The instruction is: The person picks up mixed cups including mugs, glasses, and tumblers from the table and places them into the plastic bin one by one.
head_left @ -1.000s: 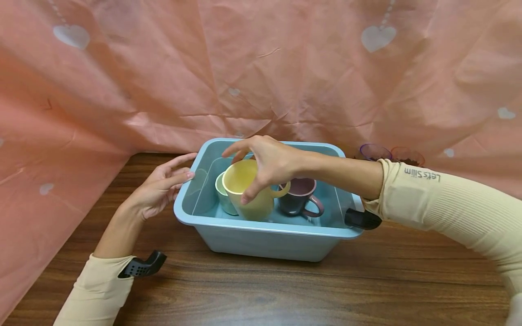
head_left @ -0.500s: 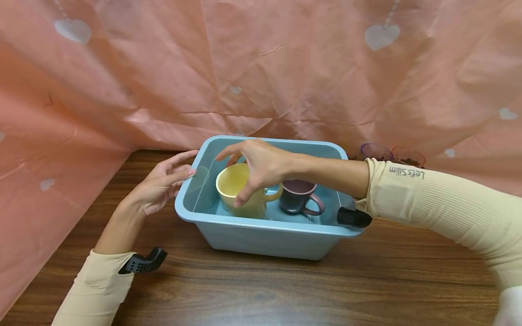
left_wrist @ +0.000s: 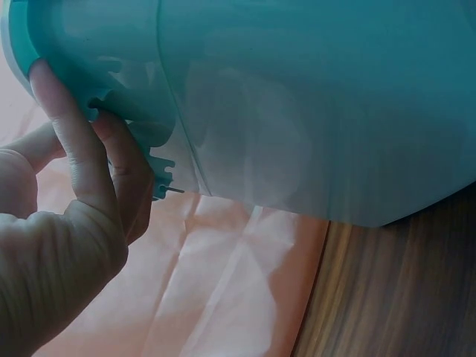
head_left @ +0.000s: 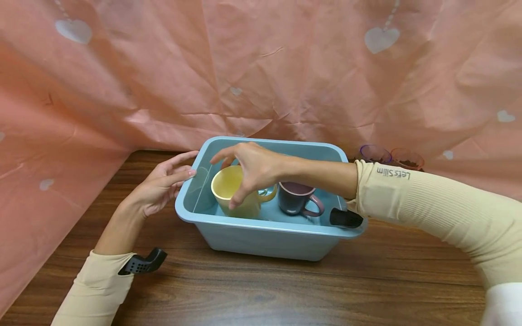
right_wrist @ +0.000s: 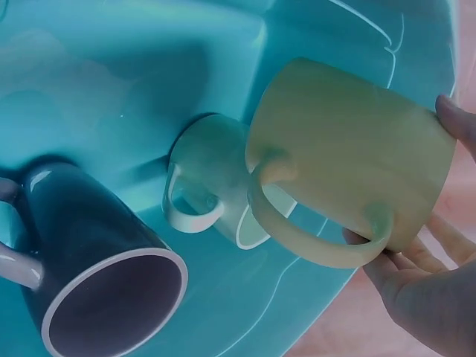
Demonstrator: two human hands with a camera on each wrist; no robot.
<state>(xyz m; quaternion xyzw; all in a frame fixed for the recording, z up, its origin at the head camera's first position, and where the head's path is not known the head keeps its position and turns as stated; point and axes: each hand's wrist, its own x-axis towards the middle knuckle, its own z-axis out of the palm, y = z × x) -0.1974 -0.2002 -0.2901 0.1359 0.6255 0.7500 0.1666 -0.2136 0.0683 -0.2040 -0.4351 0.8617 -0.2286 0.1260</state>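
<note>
The table (head_left: 269,292) is bordered behind and at its left by a sheet (head_left: 326,102), on which pale hearts (head_left: 382,40) are printed. By it, at far right, a blue-rimmed cup (head_left: 375,153) and a red-rimmed cup (head_left: 408,158) are set side by side; dark bits are seen in both.

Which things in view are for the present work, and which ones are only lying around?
Seem part of the work:
yellow mug, in the right grip
blue tub, left grip at its rim
green mug, inside
dark mug, inside

Probably lying about:
blue-rimmed container, outside
red-rimmed container, outside
</note>
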